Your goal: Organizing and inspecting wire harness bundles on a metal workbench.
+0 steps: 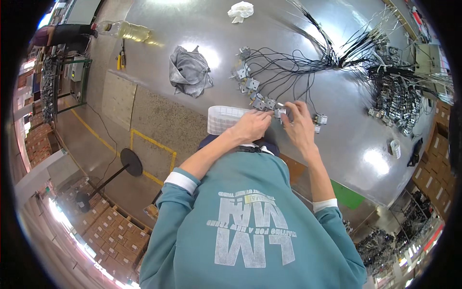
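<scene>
At the table's near edge, my right hand pinches a small silvery metal box with a pale front between thumb and fingers. My left hand is just left of it, its fingers drawn together and their tips by the same box. What those fingertips grip, if anything, is hidden. A row of similar metal boxes on thin black cables curves away beyond my hands. Right of my right hand lie a few more boxes. Below my left hand is a white plastic basket.
The cables meet in a thick bundle; a dense pile of metal boxes lies to its right. A grey cloth, a crumpled white tissue, a bottle of yellowish liquid and yellow-handled pliers rest on the metal table.
</scene>
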A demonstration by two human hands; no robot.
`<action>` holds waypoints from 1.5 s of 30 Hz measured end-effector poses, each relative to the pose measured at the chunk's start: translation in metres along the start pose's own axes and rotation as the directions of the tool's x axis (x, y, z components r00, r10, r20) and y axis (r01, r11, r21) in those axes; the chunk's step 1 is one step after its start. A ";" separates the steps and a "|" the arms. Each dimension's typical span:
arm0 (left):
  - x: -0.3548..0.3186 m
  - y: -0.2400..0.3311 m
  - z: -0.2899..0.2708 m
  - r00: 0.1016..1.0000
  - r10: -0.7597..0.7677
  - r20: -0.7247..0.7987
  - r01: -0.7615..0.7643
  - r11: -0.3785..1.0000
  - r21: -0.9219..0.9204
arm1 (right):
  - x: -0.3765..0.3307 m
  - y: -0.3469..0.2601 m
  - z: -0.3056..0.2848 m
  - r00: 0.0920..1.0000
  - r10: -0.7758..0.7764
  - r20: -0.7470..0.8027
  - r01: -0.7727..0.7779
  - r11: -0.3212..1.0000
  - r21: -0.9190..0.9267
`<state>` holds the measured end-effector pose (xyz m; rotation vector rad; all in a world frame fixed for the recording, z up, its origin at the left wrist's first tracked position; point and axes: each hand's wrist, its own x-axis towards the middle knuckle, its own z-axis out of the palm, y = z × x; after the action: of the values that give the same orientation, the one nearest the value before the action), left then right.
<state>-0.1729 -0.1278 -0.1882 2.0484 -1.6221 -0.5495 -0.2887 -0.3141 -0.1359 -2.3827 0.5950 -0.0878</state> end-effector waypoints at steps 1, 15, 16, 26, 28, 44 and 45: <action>-0.002 -0.002 -0.002 1.000 0.007 -0.001 -0.007 1.000 -0.008 | 0.004 -0.003 0.004 0.995 -0.073 -0.067 0.077 0.995 0.068; -0.007 -0.002 -0.005 0.995 0.088 0.039 -0.097 0.907 0.411 | 0.029 0.022 0.056 0.998 0.010 0.060 -0.019 0.987 0.157; -0.006 -0.001 -0.006 0.996 0.084 0.041 -0.093 0.908 0.408 | 0.029 0.021 0.056 0.999 0.016 0.044 -0.023 0.987 0.161; -0.002 0.001 -0.004 0.995 0.072 0.065 -0.094 0.862 0.498 | 0.024 0.020 0.062 0.999 0.038 -0.005 -0.037 0.992 0.119; -0.001 0.001 -0.003 0.995 0.075 0.066 -0.098 0.852 0.515 | 0.024 0.021 0.064 0.999 0.006 -0.041 -0.003 0.997 0.075; 0.001 0.003 0.001 0.989 0.064 0.130 -0.124 0.841 0.527 | 0.028 0.014 0.050 0.997 0.038 -0.070 -0.012 0.938 0.346; 0.000 0.003 -0.002 0.987 0.048 0.156 -0.118 0.872 0.476 | 0.027 0.015 0.056 0.998 0.041 -0.037 -0.022 0.905 0.426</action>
<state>-0.1743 -0.1286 -0.1845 2.3110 -2.0906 -0.2736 -0.2586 -0.3025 -0.1907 -1.9491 0.5692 -0.2342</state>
